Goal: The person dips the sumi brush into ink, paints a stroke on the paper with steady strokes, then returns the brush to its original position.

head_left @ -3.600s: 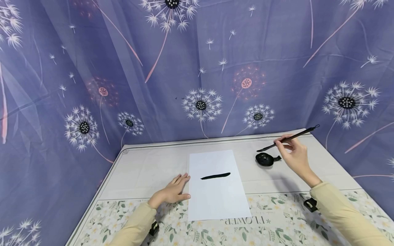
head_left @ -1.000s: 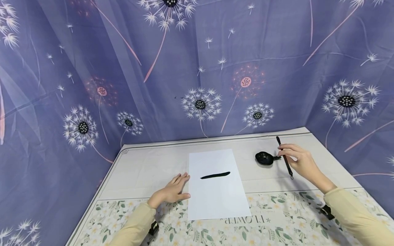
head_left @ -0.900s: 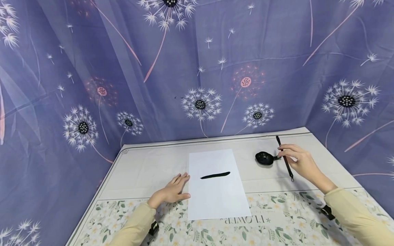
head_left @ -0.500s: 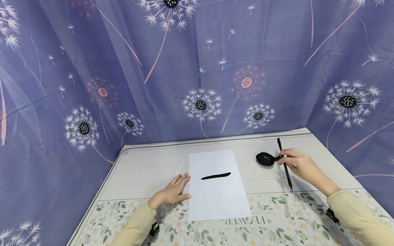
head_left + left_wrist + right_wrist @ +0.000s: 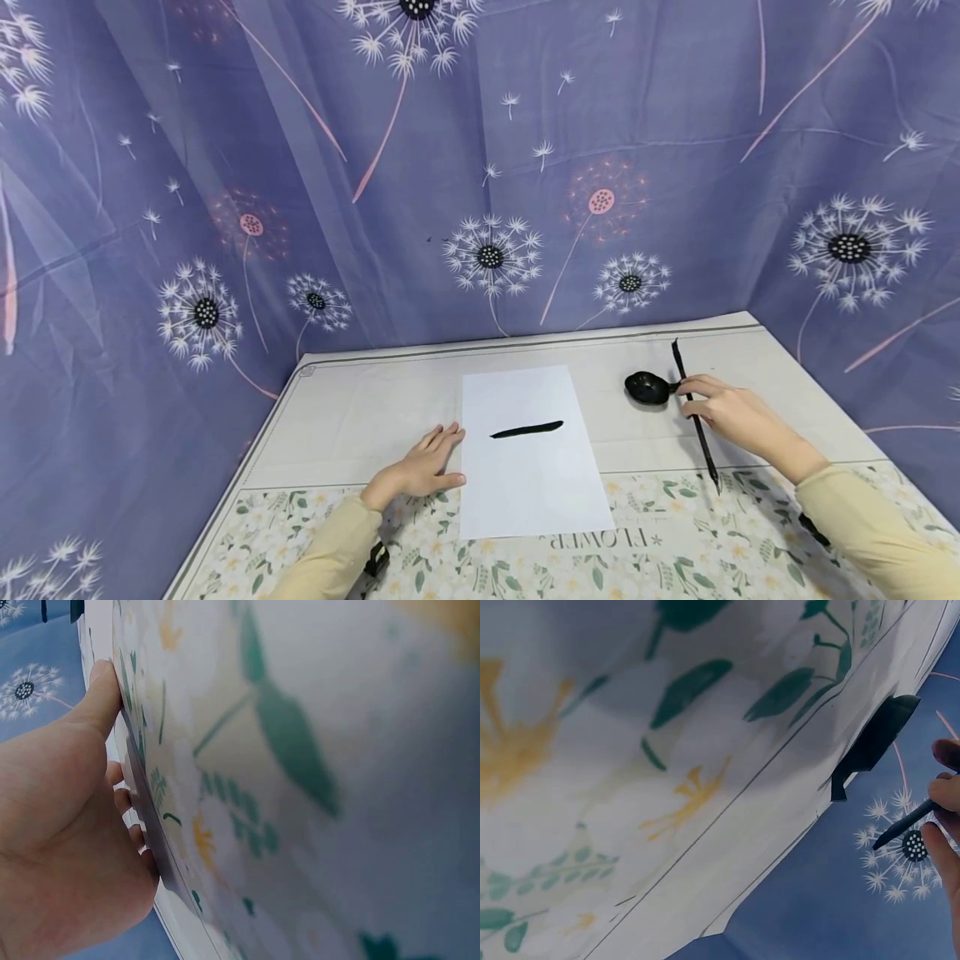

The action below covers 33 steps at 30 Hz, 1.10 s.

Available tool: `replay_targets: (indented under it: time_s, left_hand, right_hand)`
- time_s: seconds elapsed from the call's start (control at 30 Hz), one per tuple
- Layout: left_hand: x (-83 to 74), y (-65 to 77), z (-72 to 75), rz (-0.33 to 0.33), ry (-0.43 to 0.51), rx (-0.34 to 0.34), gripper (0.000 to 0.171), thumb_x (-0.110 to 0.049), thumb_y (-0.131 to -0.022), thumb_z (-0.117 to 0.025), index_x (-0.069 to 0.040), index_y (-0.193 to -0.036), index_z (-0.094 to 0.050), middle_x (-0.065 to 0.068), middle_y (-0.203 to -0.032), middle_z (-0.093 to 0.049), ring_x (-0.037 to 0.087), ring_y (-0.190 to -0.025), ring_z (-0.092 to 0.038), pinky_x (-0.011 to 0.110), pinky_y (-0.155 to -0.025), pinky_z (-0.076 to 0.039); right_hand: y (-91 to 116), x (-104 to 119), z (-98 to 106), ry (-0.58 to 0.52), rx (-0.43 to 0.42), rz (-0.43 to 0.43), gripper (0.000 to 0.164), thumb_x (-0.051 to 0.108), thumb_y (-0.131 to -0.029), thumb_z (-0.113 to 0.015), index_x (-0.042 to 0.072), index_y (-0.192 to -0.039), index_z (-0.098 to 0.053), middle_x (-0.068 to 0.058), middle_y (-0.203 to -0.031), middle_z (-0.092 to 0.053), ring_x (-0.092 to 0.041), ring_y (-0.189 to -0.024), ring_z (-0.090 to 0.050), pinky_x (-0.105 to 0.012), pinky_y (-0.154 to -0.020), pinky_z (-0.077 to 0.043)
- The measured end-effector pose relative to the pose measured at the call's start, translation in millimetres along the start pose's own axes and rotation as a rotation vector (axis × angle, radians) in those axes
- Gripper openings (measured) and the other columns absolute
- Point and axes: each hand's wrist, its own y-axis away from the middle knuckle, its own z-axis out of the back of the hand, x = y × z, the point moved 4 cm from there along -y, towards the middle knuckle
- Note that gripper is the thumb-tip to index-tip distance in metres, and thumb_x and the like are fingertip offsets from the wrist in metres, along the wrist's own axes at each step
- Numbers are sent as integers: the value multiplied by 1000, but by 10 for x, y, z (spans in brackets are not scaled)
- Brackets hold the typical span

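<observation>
A white sheet of paper (image 5: 525, 483) bearing one thick black brush stroke (image 5: 527, 429) lies on the table. Flat at its left edge rests my left hand (image 5: 420, 467), fingers spread and fingertips at the paper's margin. To the right of the sheet, my right hand (image 5: 738, 417) pinches a dark writing brush (image 5: 705, 446) between thumb and fingers. The brush's bristle end points to the back of the table and its hanging loop towards me. Beside those fingertips sits a small black ink dish (image 5: 647, 388) with a short handle. The right wrist view shows the brush (image 5: 904, 825) in the fingers too.
A cloth (image 5: 360, 408), plain at the back and flower-printed in front, covers the table. Behind and beside it hangs a purple dandelion curtain (image 5: 420, 283).
The brush was slanted with its tip over the ink dish; it has swung round to point away from me. Lately my right hand and brush have come slightly lower. My left hand stays put.
</observation>
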Motion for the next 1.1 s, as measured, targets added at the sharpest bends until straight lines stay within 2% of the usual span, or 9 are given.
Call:
replay_targets:
  time_s: [0.1, 0.27, 0.53, 0.73, 0.9, 1.1]
  left_hand:
    - [-2, 5, -12, -4, 1, 2, 82, -52, -98, -47, 1, -152, -17, 25, -160, -10, 49, -145, -8, 63, -116, -14]
    - [12, 0, -30, 26, 3, 12, 81, -50, -98, -48, -2, -154, -15, 21, -162, -7, 45, -148, -5, 59, -119, -12]
    - [32, 0, -23, 27, 11, 4, 79, -48, -98, -50, -3, -154, -16, 20, -162, -8, 44, -148, -5, 58, -120, -13]
    - [3, 6, 11, 25, 17, 8, 78, -45, -99, -51, 0, -153, -17, 23, -161, -9, 47, -147, -6, 61, -118, -13]
    - [-18, 3, 22, 51, 8, 15, 77, -40, -98, -54, 0, -153, -17, 22, -161, -9, 46, -147, -7, 60, -118, -15]
    - [-33, 9, 40, 50, 15, 18, 78, -43, -98, -53, 0, -153, -16, 22, -161, -8, 46, -147, -6, 60, -119, -14]
  right_hand:
    - [11, 7, -16, 0, 12, 7, 50, -23, -50, -64, 19, -77, -69, -11, -102, -68, -33, -97, -64, -34, -52, -54]
    - [27, 23, -69, -14, 65, 17, 50, -22, -51, -62, 21, -76, -69, -9, -103, -68, -33, -98, -64, -29, -50, -51]
    - [42, 34, -149, -26, 98, 20, 48, -20, -53, -69, 23, -74, -67, -11, -100, -68, -31, -93, -64, -28, -50, -51]
    - [67, 27, -176, -41, 105, 3, 46, -19, -58, -67, 25, -71, -67, -10, -99, -68, -32, -92, -65, -32, -56, -55]
    - [79, 42, -187, -55, 140, -18, 48, -20, -60, -65, 27, -70, -67, -9, -100, -69, -32, -93, -64, -36, -61, -56]
    - [82, 50, -211, -67, 149, -21, 49, -20, -63, -65, 28, -71, -68, -9, -100, -69, -32, -94, -64, -40, -66, -57]
